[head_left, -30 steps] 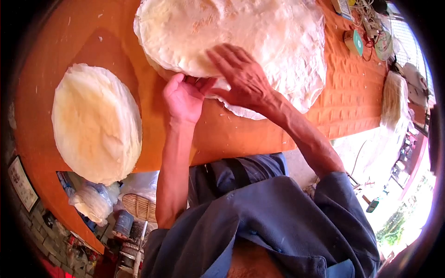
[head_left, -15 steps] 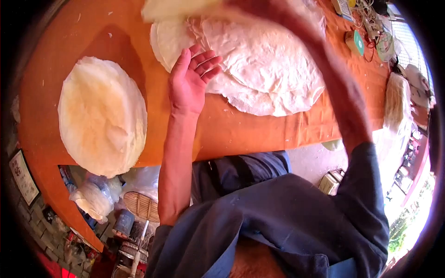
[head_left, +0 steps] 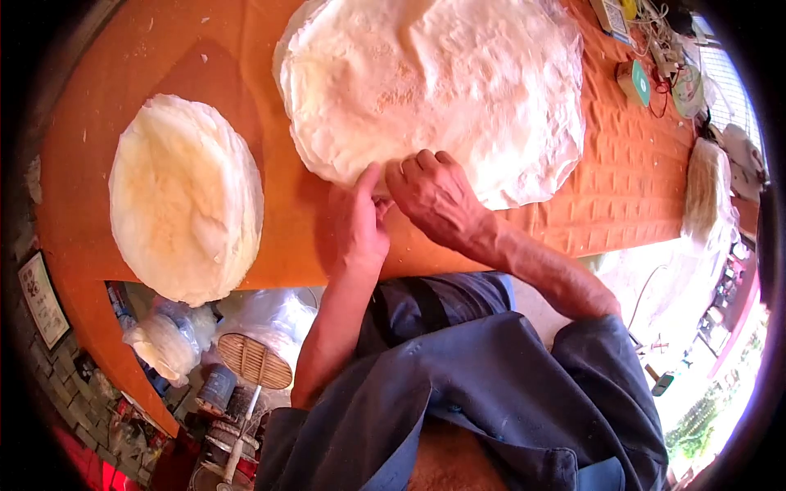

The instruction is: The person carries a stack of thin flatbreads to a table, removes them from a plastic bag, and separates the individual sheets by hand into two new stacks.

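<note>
A sunlit orange table stands above a framed picture and a woven fan.

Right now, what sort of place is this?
Probably a small open-air food workshop: a large stack of thin round sheets and a smaller stack on an orange table, plastic bags beneath.

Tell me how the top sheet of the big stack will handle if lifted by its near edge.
Probably floppy: the sheet looks paper-thin and wrinkled. Likely very light, and apt to tear, since its edge looks ragged near where the left hand and right hand meet it.
</note>
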Demonstrator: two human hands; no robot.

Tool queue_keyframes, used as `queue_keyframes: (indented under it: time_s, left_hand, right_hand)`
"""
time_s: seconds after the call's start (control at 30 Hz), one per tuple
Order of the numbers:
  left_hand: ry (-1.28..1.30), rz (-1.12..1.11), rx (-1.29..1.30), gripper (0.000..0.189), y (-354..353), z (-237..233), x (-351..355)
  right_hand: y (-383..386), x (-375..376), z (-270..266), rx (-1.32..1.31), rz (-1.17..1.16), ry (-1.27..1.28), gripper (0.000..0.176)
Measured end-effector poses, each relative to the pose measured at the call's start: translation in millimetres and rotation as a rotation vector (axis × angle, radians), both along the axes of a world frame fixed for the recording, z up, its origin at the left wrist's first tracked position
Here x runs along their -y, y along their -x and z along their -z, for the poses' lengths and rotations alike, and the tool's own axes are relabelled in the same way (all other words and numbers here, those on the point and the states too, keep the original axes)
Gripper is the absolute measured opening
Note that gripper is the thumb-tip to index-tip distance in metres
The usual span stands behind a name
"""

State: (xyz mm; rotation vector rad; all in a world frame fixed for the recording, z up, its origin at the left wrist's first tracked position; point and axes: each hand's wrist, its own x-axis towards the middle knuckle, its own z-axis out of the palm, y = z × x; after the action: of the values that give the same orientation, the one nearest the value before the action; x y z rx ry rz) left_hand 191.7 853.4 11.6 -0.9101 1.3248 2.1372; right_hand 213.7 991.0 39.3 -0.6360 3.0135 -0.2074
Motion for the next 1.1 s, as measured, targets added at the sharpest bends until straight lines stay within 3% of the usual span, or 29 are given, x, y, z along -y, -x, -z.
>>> queue_keyframes:
  time_s: [0.03, 0.13, 0.23, 0.37, 0.47, 0.53, 0.57, 0.67, 0.77, 0.8, 0.83, 0.93, 1.0, 1.1]
  left_hand:
    - [-0.02, -0.023, -0.001, 0.03, -2, 3, 2]
    - [-0.166, -0.144, -0.079, 0.034, 2, 6, 10]
    - [-0.176, -0.099, -0.049, 0.033, 20, -9, 26]
    - [-0.186, -0.048, -0.102, 0.038, 43, -3, 46]
    - [-0.538, -0.223, -0.23, 0.057, 55, -35, 54]
    - [-0.695, -0.079, -0.425, 0.077, 64, -33, 64]
    - [-0.645, -0.041, -0.49, 0.074, 68, -33, 66]
    - [-0.046, -0.079, -0.39, 0.065, 79, -20, 65]
    - [-0.147, -0.096, -0.492, 0.056, 70, -24, 77]
    - [-0.199, -0.107, -0.503, 0.055, 63, -34, 79]
    - [-0.077, -0.173, -0.468, 0.051, 57, -42, 78]
    - [-0.089, -0.023, -0.306, 0.056, 58, 22, 102]
    - [-0.065, 0.017, -0.292, 0.046, 54, 40, 97]
    - [0.077, -0.007, -0.388, 0.038, 46, 36, 80]
  right_hand:
    - [-3, -1, -5, 0.096, 0.057, 0.08, 0.046]
    - [-24, -23, -13, -0.102, 0.069, 0.198, 0.064]
    - [-33, -70, -9, -0.212, 0.212, 0.178, 0.069]
    - [-5, -88, -9, -0.383, 0.117, 0.313, 0.037]
    - [21, -78, -50, -0.175, 0.073, 0.368, 0.035]
    - [50, -72, -100, -0.263, -0.072, 0.413, 0.035]
    - [55, -68, -128, -0.18, 0.05, 0.617, 0.028]
    - [58, -64, -168, 0.04, 0.322, 1.11, 0.021]
    - [73, -130, -145, 0.199, 0.461, 1.36, 0.025]
    - [77, -154, -116, 0.255, 0.499, 1.32, 0.028]
    - [81, -179, -86, 0.313, 0.534, 1.277, 0.031]
    - [80, -195, 16, 0.634, 0.85, 1.052, 0.064]
    - [60, -182, 29, 0.523, 1.173, 1.028, 0.073]
    - [55, -170, 20, 0.391, 0.914, 1.151, 0.056]
